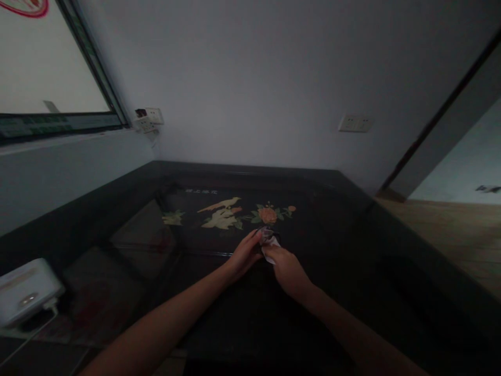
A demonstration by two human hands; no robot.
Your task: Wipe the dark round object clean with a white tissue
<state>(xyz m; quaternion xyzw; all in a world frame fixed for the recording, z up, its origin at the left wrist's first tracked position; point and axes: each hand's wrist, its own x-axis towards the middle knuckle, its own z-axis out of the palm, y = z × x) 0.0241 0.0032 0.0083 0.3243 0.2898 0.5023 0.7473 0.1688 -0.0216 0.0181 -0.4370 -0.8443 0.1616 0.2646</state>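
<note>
Both my hands meet over a dark table (344,245) with a painted bird and flower panel (229,213). My right hand (287,269) grips a small crumpled white piece, a tissue or paper (269,241), at its near side. My left hand (245,255) reaches in from the left, its fingertips touching the same white piece. The piece lies just below the orange flower (268,214). The room is dim, so details of the piece are unclear.
A white device with a cable (25,290) lies at the table's left edge. A window (47,68) is at the upper left, wall sockets (148,119) beside it and another socket plate (355,123) on the back wall. Wooden floor (450,230) and a doorway lie to the right.
</note>
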